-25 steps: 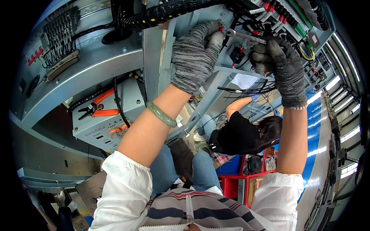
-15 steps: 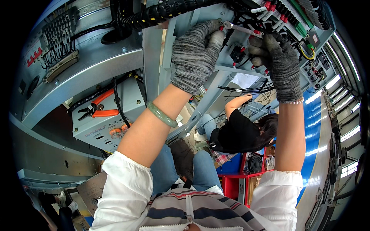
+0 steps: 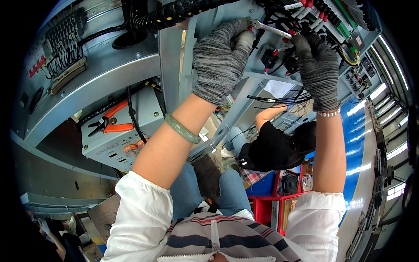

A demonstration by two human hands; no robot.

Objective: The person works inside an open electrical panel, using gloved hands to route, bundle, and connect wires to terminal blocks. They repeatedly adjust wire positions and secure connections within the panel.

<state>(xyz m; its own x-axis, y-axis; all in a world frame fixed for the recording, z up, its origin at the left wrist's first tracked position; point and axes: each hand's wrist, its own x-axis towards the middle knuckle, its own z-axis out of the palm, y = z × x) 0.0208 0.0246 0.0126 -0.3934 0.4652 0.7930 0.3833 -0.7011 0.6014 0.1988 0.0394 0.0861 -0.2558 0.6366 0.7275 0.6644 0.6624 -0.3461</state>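
Both my hands wear grey knitted gloves and work at the metal cabinet frame at the top. My right hand is closed around the right end of a slim silver wrench. The wrench slants down to the right, its head beside the fingertips of my left hand. Those left fingers are pinched together at a small red-sleeved part, mostly hidden by the glove. Just below the wrench sits a black component with red-sleeved terminals.
Thick black corrugated conduit crosses the top. Orange-handled pliers lie on a white control box at left. A person in black sits below, beside a red cart. Loose black wires hang between us.
The wrench has shifted slightly up and left. My right fingers, spread below its end before, are now drawn in around it. My left hand stays nearly in place.
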